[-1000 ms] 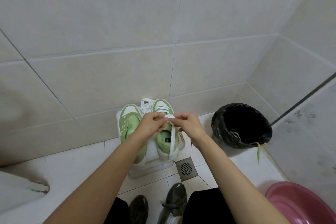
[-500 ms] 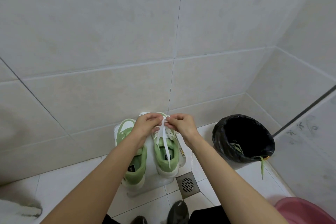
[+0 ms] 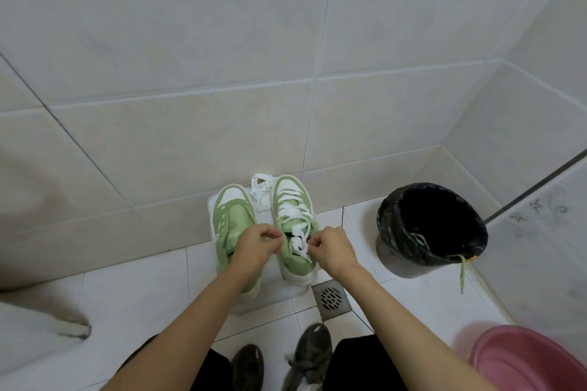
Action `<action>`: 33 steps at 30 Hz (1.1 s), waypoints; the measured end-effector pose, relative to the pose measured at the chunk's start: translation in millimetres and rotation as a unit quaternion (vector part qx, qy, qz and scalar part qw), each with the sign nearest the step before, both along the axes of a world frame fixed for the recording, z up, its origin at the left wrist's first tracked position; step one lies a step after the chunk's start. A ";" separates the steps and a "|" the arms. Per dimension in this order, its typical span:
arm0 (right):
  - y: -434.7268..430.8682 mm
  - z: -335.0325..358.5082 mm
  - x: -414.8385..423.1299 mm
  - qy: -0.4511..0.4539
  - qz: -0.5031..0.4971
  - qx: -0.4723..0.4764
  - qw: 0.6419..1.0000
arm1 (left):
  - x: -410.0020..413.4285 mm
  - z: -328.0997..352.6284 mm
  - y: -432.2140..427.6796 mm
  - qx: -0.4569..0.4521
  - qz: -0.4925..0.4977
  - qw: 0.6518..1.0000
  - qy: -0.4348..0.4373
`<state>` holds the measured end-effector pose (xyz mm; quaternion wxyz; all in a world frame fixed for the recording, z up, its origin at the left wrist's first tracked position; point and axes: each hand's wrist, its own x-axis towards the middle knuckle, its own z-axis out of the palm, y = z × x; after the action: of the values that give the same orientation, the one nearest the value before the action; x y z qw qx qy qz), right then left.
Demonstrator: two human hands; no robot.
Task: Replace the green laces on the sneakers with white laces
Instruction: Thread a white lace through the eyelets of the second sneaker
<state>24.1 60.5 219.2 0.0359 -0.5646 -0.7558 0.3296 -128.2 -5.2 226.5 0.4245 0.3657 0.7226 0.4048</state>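
Two green and white sneakers stand side by side on a white box lid [image 3: 263,292] against the wall. The right sneaker [image 3: 293,200] carries a white lace [image 3: 292,213] threaded across its eyelets. The left sneaker [image 3: 232,216] has bare eyelets and no lace. A spare white lace [image 3: 260,189] lies bunched between the two toes. My left hand [image 3: 257,247] has curled fingers at the right sneaker's collar; what it holds is hidden. My right hand [image 3: 333,247] pinches the white lace's ends over the tongue.
A bin with a black liner [image 3: 428,228] stands to the right, green laces [image 3: 462,273] hanging over its rim. A floor drain [image 3: 332,297] lies just before the lid. A pink basin [image 3: 524,362] sits at the bottom right. My own dark shoes [image 3: 286,359] stand below.
Both hands have come down from the toe end of the right sneaker to its collar, drawing the white lace ends toward me. The camera has tilted.
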 end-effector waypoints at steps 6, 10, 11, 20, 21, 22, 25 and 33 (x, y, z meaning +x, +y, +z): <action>-2.3 18.7 -9.3 0.026 -0.036 0.072 0.996 | -26.5 13.3 -16.3 0.048 0.054 0.989 0.130; 17.6 33.6 -60.2 0.151 0.015 0.031 0.988 | -56.7 15.0 -10.1 0.030 0.100 0.984 0.142; 26.0 31.0 -77.1 0.150 0.033 0.017 0.988 | -63.3 11.0 -9.1 0.005 0.098 0.986 0.136; 93.1 -34.2 -169.4 -0.010 0.089 0.025 0.996 | -103.6 -39.5 18.3 -0.072 0.141 0.987 0.029; 96.9 -40.5 -176.3 -0.009 0.079 0.013 0.997 | -105.7 -42.3 21.9 -0.083 0.134 0.987 0.018; 101.2 -45.5 -182.4 -0.011 0.070 0.000 0.998 | -107.0 -44.3 23.9 -0.084 0.116 0.990 0.006; 113.1 -53.6 -195.5 -0.033 0.065 -0.043 0.996 | -109.6 -41.9 15.5 -0.041 0.056 0.997 -0.030; 103.2 -72.7 -192.0 -0.025 0.079 -0.001 0.997 | -85.5 -45.7 -29.0 0.014 0.008 1.000 0.011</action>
<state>-167.9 163.6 146.4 -0.0098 -0.5115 -0.7982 0.3180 -213.6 -34.1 180.9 0.4081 0.3701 0.7242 0.4148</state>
